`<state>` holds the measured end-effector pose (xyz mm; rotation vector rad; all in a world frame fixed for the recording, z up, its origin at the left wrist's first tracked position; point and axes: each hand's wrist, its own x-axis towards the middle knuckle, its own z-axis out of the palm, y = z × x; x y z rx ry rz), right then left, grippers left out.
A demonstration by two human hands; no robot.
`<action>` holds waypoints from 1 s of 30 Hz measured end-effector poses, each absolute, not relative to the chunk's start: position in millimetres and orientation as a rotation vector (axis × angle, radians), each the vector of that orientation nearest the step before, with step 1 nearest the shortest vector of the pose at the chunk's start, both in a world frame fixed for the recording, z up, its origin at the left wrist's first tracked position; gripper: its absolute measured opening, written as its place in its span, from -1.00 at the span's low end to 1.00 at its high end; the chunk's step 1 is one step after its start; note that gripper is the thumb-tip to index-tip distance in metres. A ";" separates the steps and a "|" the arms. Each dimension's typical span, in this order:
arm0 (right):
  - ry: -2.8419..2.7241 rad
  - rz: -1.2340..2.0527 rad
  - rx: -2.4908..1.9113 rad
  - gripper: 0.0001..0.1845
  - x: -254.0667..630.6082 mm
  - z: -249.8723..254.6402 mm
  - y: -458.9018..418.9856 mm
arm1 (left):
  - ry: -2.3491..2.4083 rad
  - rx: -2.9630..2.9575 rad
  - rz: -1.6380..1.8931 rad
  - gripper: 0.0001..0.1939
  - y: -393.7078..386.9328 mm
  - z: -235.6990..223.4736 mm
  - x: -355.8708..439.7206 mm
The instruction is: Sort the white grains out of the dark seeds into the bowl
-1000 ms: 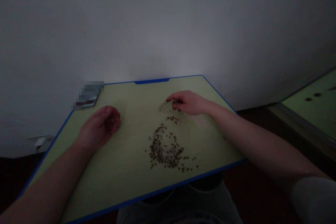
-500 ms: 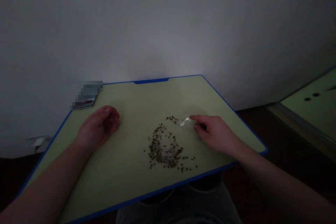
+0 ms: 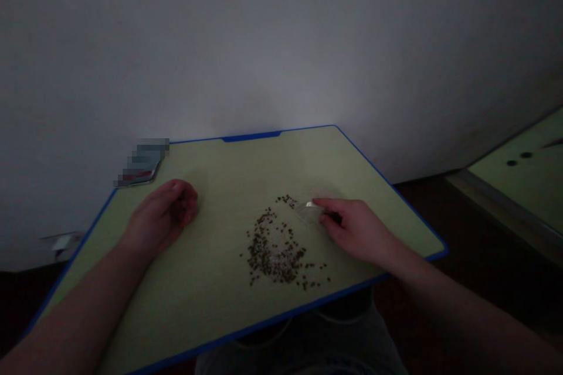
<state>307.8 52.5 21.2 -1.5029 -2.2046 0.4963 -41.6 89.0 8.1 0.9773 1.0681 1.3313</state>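
My left hand rests on its side on the table, fingers curled in loosely; nothing shows in it. My right hand is closed on a clear plastic piece, its index finger along the top. The plastic is see-through with a bright glint, and its full shape cannot be made out. It touches or nearly touches the upper right of a loose pile of small dark beans or seeds mixed with pale, rice-like grains. The pile lies between my hands, nearer the right one.
The pale table has a blue rim and stands against a grey wall. A flat, blurred-out object lies at its far left corner. A white plug is on the wall at left. Light panels with dark holes stand at right.
My right hand and the clear plastic have shifted slightly left and toward me. The left hand stays curled in nearly the same place. The pile looks the same.
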 end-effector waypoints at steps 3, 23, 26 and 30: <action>-2.175 0.448 -1.574 -0.60 312.8 21.1 60.9 | 1.077 0.984 1.325 -0.74 88.5 8.3 -42.0; -2.167 0.460 -1.579 -0.59 315.1 20.5 63.8 | 1.062 1.017 1.314 -0.75 89.0 6.1 -43.0; -2.130 0.464 -1.573 -0.62 319.3 21.3 65.2 | 1.073 1.014 1.308 -0.75 89.2 5.7 -43.5; -2.138 0.467 -1.549 -0.60 311.5 22.1 61.8 | 1.087 0.998 1.309 -0.77 88.7 7.1 -42.8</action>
